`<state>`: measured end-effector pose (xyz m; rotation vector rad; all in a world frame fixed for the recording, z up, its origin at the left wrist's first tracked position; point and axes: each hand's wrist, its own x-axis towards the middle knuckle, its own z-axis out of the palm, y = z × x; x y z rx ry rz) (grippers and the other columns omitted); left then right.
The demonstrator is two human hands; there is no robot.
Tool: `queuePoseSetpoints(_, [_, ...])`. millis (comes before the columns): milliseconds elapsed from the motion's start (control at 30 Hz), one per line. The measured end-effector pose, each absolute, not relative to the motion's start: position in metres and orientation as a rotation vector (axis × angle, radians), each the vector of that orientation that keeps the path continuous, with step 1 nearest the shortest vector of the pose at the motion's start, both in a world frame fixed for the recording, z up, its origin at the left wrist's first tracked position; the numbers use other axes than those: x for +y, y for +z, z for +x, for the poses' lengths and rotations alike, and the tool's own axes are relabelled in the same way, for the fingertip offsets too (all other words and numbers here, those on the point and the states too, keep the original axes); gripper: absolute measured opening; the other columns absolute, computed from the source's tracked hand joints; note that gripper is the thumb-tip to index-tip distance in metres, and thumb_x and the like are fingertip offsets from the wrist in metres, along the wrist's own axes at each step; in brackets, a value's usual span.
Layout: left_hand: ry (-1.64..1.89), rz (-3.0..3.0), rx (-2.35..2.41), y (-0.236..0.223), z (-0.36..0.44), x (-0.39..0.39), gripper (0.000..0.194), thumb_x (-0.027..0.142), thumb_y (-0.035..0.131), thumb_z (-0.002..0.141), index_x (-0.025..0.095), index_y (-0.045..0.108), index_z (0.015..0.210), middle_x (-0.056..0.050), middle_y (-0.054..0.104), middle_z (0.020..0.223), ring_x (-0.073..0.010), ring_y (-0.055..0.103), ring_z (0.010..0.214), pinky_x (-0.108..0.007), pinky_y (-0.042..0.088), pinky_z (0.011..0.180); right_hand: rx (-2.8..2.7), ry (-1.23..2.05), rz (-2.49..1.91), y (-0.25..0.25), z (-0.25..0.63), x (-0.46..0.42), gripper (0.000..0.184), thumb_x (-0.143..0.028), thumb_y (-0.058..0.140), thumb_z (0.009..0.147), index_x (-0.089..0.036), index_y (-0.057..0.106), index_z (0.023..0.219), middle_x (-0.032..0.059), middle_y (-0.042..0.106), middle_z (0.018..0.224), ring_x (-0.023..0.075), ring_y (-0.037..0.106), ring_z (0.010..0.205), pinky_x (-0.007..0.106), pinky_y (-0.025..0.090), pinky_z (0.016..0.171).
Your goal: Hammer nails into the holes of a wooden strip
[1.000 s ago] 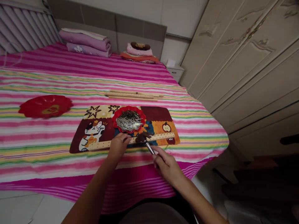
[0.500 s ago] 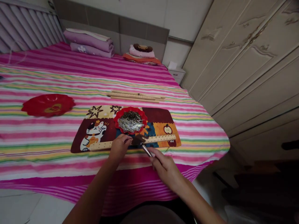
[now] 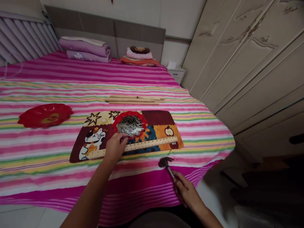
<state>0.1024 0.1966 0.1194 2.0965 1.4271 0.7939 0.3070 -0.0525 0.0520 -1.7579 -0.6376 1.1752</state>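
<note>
My left hand reaches over the wooden strip, its fingertips pressed together at the near rim of a red scalloped bowl. Whatever those fingers may hold is too small to make out. Silvery nails heap up inside the bowl. Dark holes or nail heads dot the strip, and several nails stand up along its right part. Strip and bowl rest on a patterned mat with a cat picture. Closer to me, my right hand grips a claw hammer by its handle, with the head above the bed's front edge.
A larger red scalloped plate lies at the left on the striped bedspread. Several wooden strips lie beyond the mat. Folded quilts and a pillow stack sit by the headboard. Wardrobe doors stand at the right.
My right hand has pulled the hammer away from the strip, toward me and to the right. My left hand has gone from the strip to the bowl's near rim.
</note>
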Motion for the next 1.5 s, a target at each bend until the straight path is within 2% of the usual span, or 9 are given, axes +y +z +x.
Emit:
queuePoseSetpoints(267, [0.398, 2.500, 1.448, 0.123, 0.151, 0.235, 0.014, 0.023, 0.058, 0.072, 0.018, 0.071, 0.068, -0.009, 0.065, 0.077, -0.0225, 0.059, 0.079, -0.030, 0.043, 0.074, -0.516, 1.281, -1.667, 0.038, 0.313, -0.052, 0.054, -0.050, 0.051, 0.076, -0.020, 0.047, 0.121, -0.0105, 0.044, 0.048, 0.0046, 0.029, 0.028, 0.013, 0.021, 0.025])
queuePoseSetpoints(400, [0.426, 2.405, 1.437, 0.123, 0.152, 0.241, 0.014, 0.021, 0.057, 0.069, 0.019, 0.070, 0.064, -0.008, 0.066, 0.075, -0.0212, 0.060, 0.076, -0.029, 0.042, 0.070, -0.506, 1.290, -1.647, 0.037, 0.313, -0.051, 0.055, -0.050, 0.051, 0.075, -0.020, 0.045, 0.121, -0.0106, 0.045, 0.048, 0.0043, 0.029, 0.028, 0.013, 0.020, 0.025])
queuePoseSetpoints(500, [0.562, 2.104, 1.387, 0.129, 0.139, 0.241, 0.011, 0.029, 0.059, 0.066, 0.021, 0.068, 0.064, -0.002, 0.067, 0.071, -0.0169, 0.059, 0.069, -0.026, 0.042, 0.064, -0.497, 1.298, -1.637, 0.038, 0.313, -0.050, 0.055, -0.050, 0.051, 0.075, -0.019, 0.045, 0.120, -0.0109, 0.044, 0.047, 0.0044, 0.029, 0.028, 0.013, 0.021, 0.024])
queuePoseSetpoints(700, [0.799, 1.450, 1.219, 0.142, 0.104, 0.223, 0.044, 0.039, 0.069, 0.052, 0.017, 0.065, 0.090, 0.003, 0.059, 0.056, -0.0101, 0.050, 0.049, -0.021, 0.036, 0.047, -0.481, 1.291, -1.651, 0.041, 0.312, -0.050, 0.048, -0.048, 0.052, 0.074, -0.021, 0.047, 0.115, -0.0108, 0.045, 0.048, 0.0042, 0.030, 0.028, 0.013, 0.021, 0.025])
queuePoseSetpoints(933, [0.781, 1.222, 1.205, 0.137, 0.075, 0.201, 0.045, 0.035, 0.069, 0.047, 0.015, 0.066, 0.088, 0.003, 0.057, 0.056, -0.0054, 0.041, 0.043, -0.019, 0.032, 0.041, -0.504, 1.283, -1.654, 0.037, 0.312, -0.050, 0.050, -0.047, 0.051, 0.075, -0.020, 0.046, 0.117, -0.0117, 0.044, 0.047, 0.0040, 0.029, 0.027, 0.013, 0.020, 0.024])
queuePoseSetpoints(1067, [0.706, 1.099, 1.213, 0.136, 0.070, 0.196, 0.032, 0.033, 0.068, 0.046, 0.014, 0.068, 0.072, 0.000, 0.062, 0.060, -0.0059, 0.048, 0.048, -0.020, 0.041, 0.048, -0.507, 1.288, -1.656, 0.040, 0.311, -0.049, 0.052, -0.048, 0.052, 0.075, -0.020, 0.045, 0.118, -0.0115, 0.044, 0.047, 0.0042, 0.029, 0.028, 0.012, 0.020, 0.024])
queuePoseSetpoints(1167, [0.667, 1.074, 1.169, 0.134, 0.067, 0.193, 0.035, 0.032, 0.074, 0.043, 0.015, 0.069, 0.074, -0.001, 0.065, 0.065, -0.0095, 0.057, 0.058, -0.023, 0.049, 0.059, -0.506, 1.293, -1.654, 0.044, 0.311, -0.048, 0.053, -0.048, 0.052, 0.075, -0.020, 0.044, 0.118, -0.0113, 0.045, 0.047, 0.0043, 0.029, 0.029, 0.012, 0.021, 0.024])
queuePoseSetpoints(1400, [0.709, 1.322, 1.268, 0.115, 0.066, 0.195, 0.040, 0.045, 0.076, 0.050, 0.017, 0.072, 0.079, 0.000, 0.065, 0.064, -0.0096, 0.055, 0.057, -0.022, 0.045, 0.055, -0.506, 1.290, -1.634, 0.042, 0.312, -0.048, 0.052, -0.049, 0.052, 0.074, -0.020, 0.045, 0.117, -0.0113, 0.045, 0.047, 0.0043, 0.030, 0.028, 0.012, 0.022, 0.024])
queuePoseSetpoints(1500, [0.744, 1.264, 1.270, 0.114, 0.074, 0.193, 0.043, 0.045, 0.076, 0.046, 0.017, 0.071, 0.077, 0.001, 0.065, 0.065, -0.0101, 0.056, 0.058, -0.023, 0.048, 0.059, -0.490, 1.296, -1.638, 0.039, 0.313, -0.048, 0.052, -0.048, 0.052, 0.074, -0.020, 0.045, 0.117, -0.0116, 0.045, 0.046, 0.0043, 0.030, 0.028, 0.012, 0.022, 0.023])
